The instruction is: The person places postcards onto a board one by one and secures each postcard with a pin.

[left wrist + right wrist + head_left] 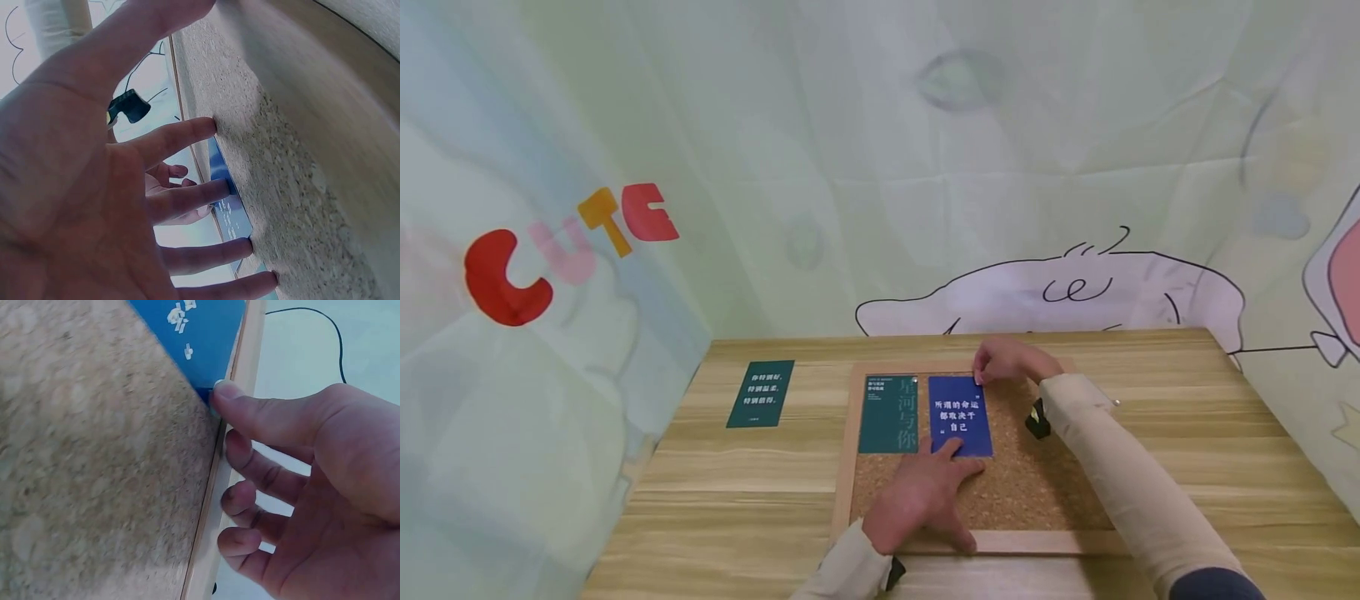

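A blue card [961, 417] with white writing lies on a framed corkboard [1030, 500]. My left hand [917, 496] is spread out at the card's lower edge, its fingertips [220, 188] touching the card and the cork. At the card's upper right corner, my right hand [1003, 360] pinches a small pale thing, seemingly a pushpin [214, 412], mostly hidden by the thumb. Its other fingers [240, 497] curl beside the wooden frame. A dark green card [887, 414] sits on the cork left of the blue one, a small pale pin [914, 381] at its upper right corner.
Left of the corkboard, another green card [760, 394] lies on the wood-grain table [700, 500]. A printed cloth backdrop [820, 167] rises behind the table. A tiny pale object [1116, 402] shows beside the right sleeve.
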`<state>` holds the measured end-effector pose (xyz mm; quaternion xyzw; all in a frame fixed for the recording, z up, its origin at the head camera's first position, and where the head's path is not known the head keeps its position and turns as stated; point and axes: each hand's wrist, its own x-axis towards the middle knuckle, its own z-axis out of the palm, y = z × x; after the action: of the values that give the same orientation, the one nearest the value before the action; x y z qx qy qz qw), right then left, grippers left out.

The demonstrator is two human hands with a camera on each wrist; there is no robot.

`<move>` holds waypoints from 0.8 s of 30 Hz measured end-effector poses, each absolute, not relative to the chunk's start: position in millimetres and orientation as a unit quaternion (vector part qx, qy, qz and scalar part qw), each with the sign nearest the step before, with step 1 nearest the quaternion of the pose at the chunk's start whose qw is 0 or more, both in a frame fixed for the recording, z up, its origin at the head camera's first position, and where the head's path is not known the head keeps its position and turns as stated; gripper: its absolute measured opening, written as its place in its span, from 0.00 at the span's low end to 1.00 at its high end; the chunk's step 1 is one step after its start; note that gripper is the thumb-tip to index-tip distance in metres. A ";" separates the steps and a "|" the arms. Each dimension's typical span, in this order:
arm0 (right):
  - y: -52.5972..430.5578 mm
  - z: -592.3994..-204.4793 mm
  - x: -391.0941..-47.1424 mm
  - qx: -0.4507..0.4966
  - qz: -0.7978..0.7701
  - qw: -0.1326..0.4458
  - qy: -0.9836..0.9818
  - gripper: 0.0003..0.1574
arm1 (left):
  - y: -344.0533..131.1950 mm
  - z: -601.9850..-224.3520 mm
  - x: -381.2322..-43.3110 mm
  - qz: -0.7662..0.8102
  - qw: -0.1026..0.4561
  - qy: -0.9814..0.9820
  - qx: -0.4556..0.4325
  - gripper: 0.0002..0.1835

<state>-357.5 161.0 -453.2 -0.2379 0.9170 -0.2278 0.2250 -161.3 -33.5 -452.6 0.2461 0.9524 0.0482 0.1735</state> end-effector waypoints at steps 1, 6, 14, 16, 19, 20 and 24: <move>159.9 -453.1 -358.7 -0.229 -0.226 0.231 0.918 0.07 | -33.7 -452.4 -161.4 0.050 0.174 0.952 0.246 0.56; 154.6 -449.4 -363.0 -0.192 -0.217 0.262 0.920 0.09 | -34.4 -451.4 -161.2 0.056 0.176 0.952 0.245 0.55; 142.8 -442.6 -368.4 -0.126 -0.170 0.284 0.935 0.07 | -33.6 -451.2 -160.5 0.054 0.178 0.951 0.246 0.57; 140.4 -442.3 -370.4 -0.116 -0.152 0.285 0.939 0.08 | -33.4 -451.4 -160.7 0.054 0.177 0.952 0.245 0.57; 137.1 -443.5 -374.1 -0.112 -0.122 0.284 0.944 0.09 | -33.5 -451.6 -160.9 0.054 0.177 0.952 0.244 0.56; 135.9 -444.0 -375.3 -0.115 -0.113 0.283 0.945 0.10 | -33.7 -451.8 -161.0 0.052 0.175 0.952 0.244 0.56; 132.1 -447.0 -379.7 -0.104 -0.094 0.285 0.948 0.13 | -33.2 -452.5 -161.2 0.055 0.174 0.952 0.244 0.55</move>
<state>-379.7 132.1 -447.0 -0.1045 0.9481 -0.0942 0.2850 -161.2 -33.2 -452.5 0.2438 0.9524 0.0546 0.1745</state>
